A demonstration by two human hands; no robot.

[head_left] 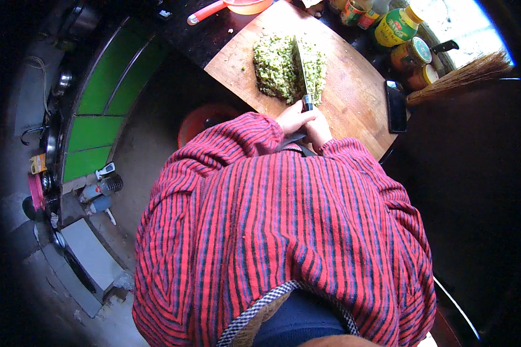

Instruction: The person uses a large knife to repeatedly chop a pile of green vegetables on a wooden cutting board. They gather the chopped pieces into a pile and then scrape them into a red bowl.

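Observation:
A heap of finely chopped green vegetable (278,66) lies on the wooden cutting board (356,92). The blade of a kitchen knife (299,63) stands nearly edge-on in the heap, pointing away from me. Its dark handle comes back toward my body. My right hand (318,130) is closed round that handle. From the left, my left hand (292,118) meets it, closed at the handle and overlapping the right hand. Some fingers of both hands are hidden. Striped red sleeves cover both forearms.
Several jars (410,55) and a yellow-green bottle (396,28) line the board's right side, with a straw brush (463,75) and a black phone (396,107) nearby. A red-handled strainer or pan (208,11) sits at the far left. A red basin (205,120) stands below the counter.

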